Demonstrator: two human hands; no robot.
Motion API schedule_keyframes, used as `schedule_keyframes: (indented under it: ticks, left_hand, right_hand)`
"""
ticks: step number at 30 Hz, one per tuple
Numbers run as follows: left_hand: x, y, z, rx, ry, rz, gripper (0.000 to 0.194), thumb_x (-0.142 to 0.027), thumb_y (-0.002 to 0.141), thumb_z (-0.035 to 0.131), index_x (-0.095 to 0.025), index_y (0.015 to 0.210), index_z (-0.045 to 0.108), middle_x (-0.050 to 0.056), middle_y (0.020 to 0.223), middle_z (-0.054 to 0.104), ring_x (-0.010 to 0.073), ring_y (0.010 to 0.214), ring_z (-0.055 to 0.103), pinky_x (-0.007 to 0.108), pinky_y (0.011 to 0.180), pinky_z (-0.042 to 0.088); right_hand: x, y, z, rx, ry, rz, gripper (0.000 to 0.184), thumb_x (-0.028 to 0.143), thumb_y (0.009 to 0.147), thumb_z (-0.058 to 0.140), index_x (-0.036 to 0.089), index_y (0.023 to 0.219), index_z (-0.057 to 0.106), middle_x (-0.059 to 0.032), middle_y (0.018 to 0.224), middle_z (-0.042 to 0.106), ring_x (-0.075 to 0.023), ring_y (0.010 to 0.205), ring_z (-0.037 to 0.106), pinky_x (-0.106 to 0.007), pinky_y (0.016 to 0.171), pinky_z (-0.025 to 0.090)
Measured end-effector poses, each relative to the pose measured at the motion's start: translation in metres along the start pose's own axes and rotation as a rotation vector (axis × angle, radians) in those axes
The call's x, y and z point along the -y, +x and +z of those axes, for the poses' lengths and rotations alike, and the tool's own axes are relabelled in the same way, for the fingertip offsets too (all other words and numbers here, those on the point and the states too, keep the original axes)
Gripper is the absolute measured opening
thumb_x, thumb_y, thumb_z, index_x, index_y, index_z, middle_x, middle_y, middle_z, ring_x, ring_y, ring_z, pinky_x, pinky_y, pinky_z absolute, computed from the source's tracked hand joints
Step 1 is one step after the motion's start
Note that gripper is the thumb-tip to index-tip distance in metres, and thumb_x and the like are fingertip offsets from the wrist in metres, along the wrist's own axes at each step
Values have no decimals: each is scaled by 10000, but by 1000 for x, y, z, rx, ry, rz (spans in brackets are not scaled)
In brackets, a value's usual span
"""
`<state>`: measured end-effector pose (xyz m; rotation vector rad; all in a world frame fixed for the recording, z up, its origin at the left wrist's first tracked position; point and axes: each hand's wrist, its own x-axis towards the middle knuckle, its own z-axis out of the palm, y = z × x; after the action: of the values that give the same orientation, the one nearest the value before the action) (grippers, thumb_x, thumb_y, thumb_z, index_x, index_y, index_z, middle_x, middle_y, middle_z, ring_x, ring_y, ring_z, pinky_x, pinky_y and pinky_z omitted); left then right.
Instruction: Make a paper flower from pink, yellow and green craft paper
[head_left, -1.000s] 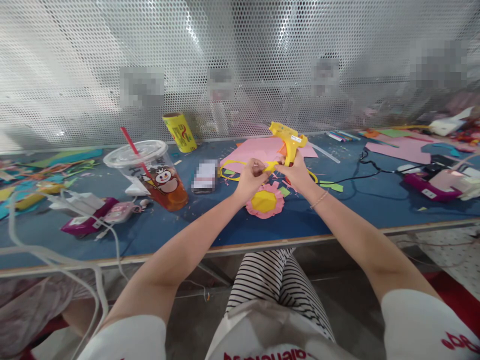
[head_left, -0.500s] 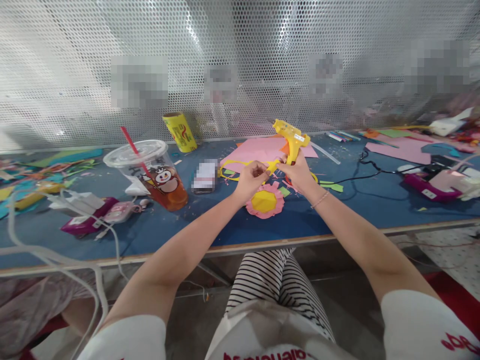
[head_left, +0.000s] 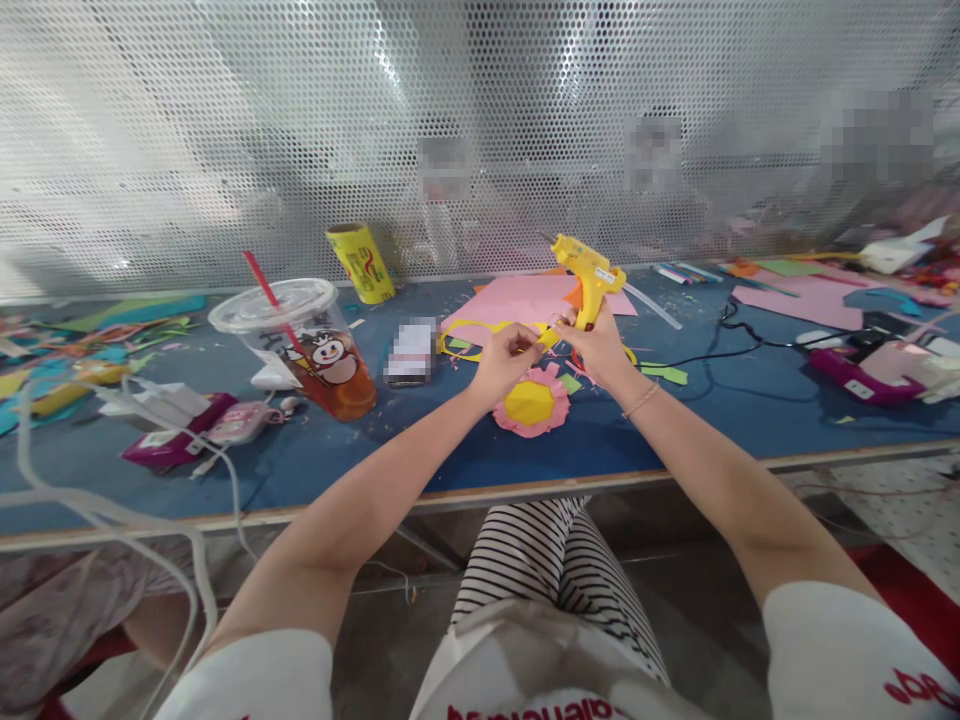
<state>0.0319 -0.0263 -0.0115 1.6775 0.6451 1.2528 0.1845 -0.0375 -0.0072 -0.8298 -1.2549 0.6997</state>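
My right hand (head_left: 598, 340) is closed around the handle of a yellow glue gun (head_left: 589, 278), whose nozzle points up and to the left. My left hand (head_left: 508, 358) pinches a small yellow strip (head_left: 549, 338), which looks like paper; its far end reaches the fingers of my right hand. On the table just below both hands lies a pink, frilled paper flower (head_left: 555, 412) with a yellow centre. Behind my hands are a yellow cut-out frame (head_left: 454, 345) and a pink paper sheet (head_left: 517, 298).
A plastic drink cup (head_left: 337, 372) with a red straw stands at left, near a phone (head_left: 410, 352) and a yellow roll (head_left: 361, 264). Purple power strips (head_left: 180, 440) and cables lie on both sides. A perforated metal panel (head_left: 480, 120) rises behind the blue table (head_left: 420, 440).
The glue gun has shifted slightly right and its nozzle now shows clearly. The yellow strip between my hands has tilted a little. The flower and other items look unmoved.
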Motion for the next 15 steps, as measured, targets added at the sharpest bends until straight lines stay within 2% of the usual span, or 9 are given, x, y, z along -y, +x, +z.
schedule_keyframes:
  ticks: [7,15]
  left_hand:
    - [-2,1,-2,-9,-108,-29,206,-271,668,680,-155,693,512,-25,595,559,79,538,544,227,548,443]
    - [-7,0,-1,-20,-116,-57,241,-298,650,708,-155,692,518,-27,589,554,79,543,550,230,565,453]
  right_hand:
    - [-3,1,-1,-7,23,-10,418,227,589,658,270,895,377,71,710,375,-87,664,477,-268,681,467]
    - [-3,0,0,-41,-12,-25,400,228,602,652,264,886,374,74,693,395,-92,666,490,-275,697,475]
